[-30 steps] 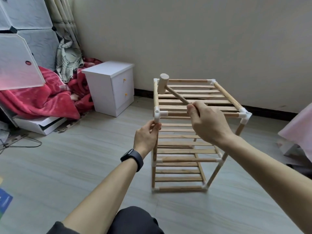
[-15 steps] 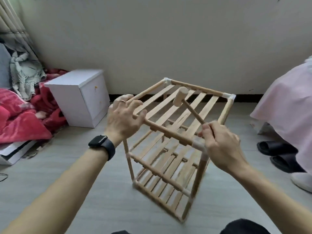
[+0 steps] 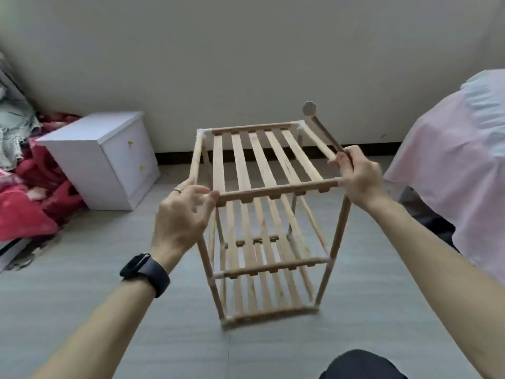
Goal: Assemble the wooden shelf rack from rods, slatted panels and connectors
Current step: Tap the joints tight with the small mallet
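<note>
Head camera looks down on the wooden shelf rack (image 3: 262,165), which stands upright on the grey floor (image 3: 109,296) with three slatted tiers. The left hand (image 3: 181,214) curls round its near-left top corner, though blur makes the exact hold uncertain. The right hand (image 3: 360,179) clasps the handle of a wooden mallet (image 3: 322,129) at the near-right corner.

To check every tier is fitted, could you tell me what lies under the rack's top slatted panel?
A middle slatted panel and a bottom slatted panel show below it; its slats hide parts of both.
</note>
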`<state>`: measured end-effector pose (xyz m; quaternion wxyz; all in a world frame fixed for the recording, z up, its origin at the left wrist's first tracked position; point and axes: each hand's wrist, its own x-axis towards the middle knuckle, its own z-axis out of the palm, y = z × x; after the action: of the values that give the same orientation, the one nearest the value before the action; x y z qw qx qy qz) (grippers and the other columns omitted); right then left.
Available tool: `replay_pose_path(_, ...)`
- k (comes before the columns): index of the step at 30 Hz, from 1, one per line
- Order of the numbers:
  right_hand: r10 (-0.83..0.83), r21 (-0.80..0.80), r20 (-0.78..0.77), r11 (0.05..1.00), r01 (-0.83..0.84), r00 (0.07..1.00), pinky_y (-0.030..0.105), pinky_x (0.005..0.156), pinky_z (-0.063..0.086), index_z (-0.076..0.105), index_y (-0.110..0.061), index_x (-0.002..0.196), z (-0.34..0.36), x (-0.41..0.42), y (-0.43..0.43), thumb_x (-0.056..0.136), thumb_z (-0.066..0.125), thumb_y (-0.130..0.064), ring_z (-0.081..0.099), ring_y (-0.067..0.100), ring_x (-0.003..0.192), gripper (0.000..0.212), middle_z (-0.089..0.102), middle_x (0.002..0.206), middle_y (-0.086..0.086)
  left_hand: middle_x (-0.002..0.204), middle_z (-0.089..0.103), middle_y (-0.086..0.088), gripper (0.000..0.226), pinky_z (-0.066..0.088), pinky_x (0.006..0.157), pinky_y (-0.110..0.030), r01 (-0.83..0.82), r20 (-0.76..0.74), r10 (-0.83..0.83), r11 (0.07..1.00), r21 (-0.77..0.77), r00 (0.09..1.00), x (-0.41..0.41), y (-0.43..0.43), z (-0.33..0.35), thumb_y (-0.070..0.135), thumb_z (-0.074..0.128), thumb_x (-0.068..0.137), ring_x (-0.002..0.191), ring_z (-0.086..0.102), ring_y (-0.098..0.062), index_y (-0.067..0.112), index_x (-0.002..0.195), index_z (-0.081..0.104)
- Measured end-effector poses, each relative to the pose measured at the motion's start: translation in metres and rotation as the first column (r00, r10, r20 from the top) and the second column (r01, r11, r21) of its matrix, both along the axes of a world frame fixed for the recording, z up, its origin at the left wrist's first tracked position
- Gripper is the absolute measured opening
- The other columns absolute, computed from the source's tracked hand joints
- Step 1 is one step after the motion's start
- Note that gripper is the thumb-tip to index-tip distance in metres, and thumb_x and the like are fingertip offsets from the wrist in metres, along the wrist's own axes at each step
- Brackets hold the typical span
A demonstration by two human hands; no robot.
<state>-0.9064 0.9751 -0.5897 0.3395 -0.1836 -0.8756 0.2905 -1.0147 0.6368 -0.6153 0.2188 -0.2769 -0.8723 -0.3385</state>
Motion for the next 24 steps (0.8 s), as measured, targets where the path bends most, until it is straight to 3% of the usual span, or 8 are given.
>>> replay_pose_path(2,-0.131,0.177,0.047,0.977,0.121,0.990,0.041,0.074,0.046,0.062,-0.010,0.109,0.001,-0.005,0.012,0.109,0.038,-0.032,0.061,0.031,0.089,0.032,0.065,0.088,0.006,0.142,0.058,-0.012,0.051,0.061,0.087,-0.041,0.050,0.032,-0.054,0.992,0.119,0.998,0.017,0.008,-0.004,0.060,0.057,0.090,0.107,0.070,-0.024,0.017,0.113,0.074)
replay_pose_path(5,-0.111,0.310,-0.082,0.941,0.132,0.990,0.046,0.081,0.042,0.066,-0.010,0.103,-0.006,0.002,-0.017,0.106,0.041,-0.032,0.058,0.030,0.091,0.034,0.066,0.086,0.005,0.145,0.054,-0.014,0.046,0.062,0.085,-0.041,0.107,-0.005,-0.108,0.973,0.205,0.994,0.036,0.024,-0.013,0.051,0.063,0.089,0.109,0.071,-0.026,0.016,0.117,0.073)
replay_pose_path(8,0.181,0.159,-0.143,0.975,-0.158,0.973,0.017,0.069,0.042,0.064,-0.012,0.097,-0.008,0.024,-0.070,0.108,0.044,-0.027,0.050,0.003,0.060,0.027,0.053,0.067,-0.013,0.153,0.043,-0.009,0.057,0.062,0.082,-0.045,0.116,-0.012,-0.116,0.967,0.226,0.993,0.039,0.037,-0.025,0.054,0.058,0.093,0.104,0.071,-0.029,0.015,0.134,0.063)
replay_pose_path(11,0.353,-0.150,-0.053,0.922,-0.357,0.934,0.015,0.042,0.031,0.062,-0.011,0.091,-0.008,0.052,-0.108,0.108,0.044,-0.024,0.041,0.006,0.041,0.028,0.048,0.051,-0.009,0.158,0.033,0.004,0.057,0.061,0.075,-0.037,0.078,0.093,-0.112,0.947,0.311,0.989,0.046,0.040,-0.039,0.056,0.054,0.096,0.096,0.069,-0.025,0.026,0.143,0.042)
replay_pose_path(14,0.457,-0.254,0.062,0.867,-0.429,0.887,0.016,0.044,0.034,0.065,-0.015,0.086,-0.005,0.071,-0.117,0.107,0.044,-0.027,0.042,0.004,0.044,0.032,0.052,0.050,-0.015,0.133,0.053,0.004,0.055,0.059,0.064,-0.028,0.031,0.200,-0.125,0.907,0.419,0.972,0.057,0.038,-0.044,0.049,0.055,0.098,0.083,0.069,-0.015,0.026,0.143,0.033)
replay_pose_path(18,0.541,-0.210,0.158,0.836,-0.507,0.826,0.018,0.042,0.032,0.065,-0.017,0.085,0.007,0.076,-0.120,0.106,0.046,-0.025,0.040,0.005,0.043,0.030,0.053,0.050,-0.016,0.094,0.073,-0.003,0.033,0.059,0.056,-0.039,0.030,0.216,-0.108,0.941,0.337,0.970,0.058,0.030,-0.046,0.054,0.043,0.100,0.073,0.071,-0.019,0.026,0.112,0.057)
replay_pose_path(21,0.530,-0.098,0.253,0.847,-0.523,0.810,0.018,0.039,0.033,0.063,-0.017,0.086,0.017,0.075,-0.124,0.106,0.047,-0.025,0.043,0.006,0.039,0.027,0.056,0.051,-0.016,0.090,0.072,-0.012,0.032,0.059,0.061,-0.046,0.064,0.252,-0.155,0.940,0.334,0.955,0.055,0.026,-0.049,0.047,0.044,0.104,0.077,0.070,-0.030,0.021,0.108,0.061)
replay_pose_path(24,0.484,0.026,0.300,0.857,-0.514,0.822,0.020,0.040,0.033,0.063,-0.020,0.087,0.026,0.072,-0.122,0.106,0.047,-0.030,0.045,0.008,0.039,0.027,0.054,0.051,-0.005,0.086,0.072,-0.008,0.029,0.058,0.062,-0.047,0.080,0.223,-0.145,0.958,0.276,0.964,0.053,0.022,-0.052,0.041,0.047,0.105,0.073,0.070,-0.028,0.017,0.112,0.061)
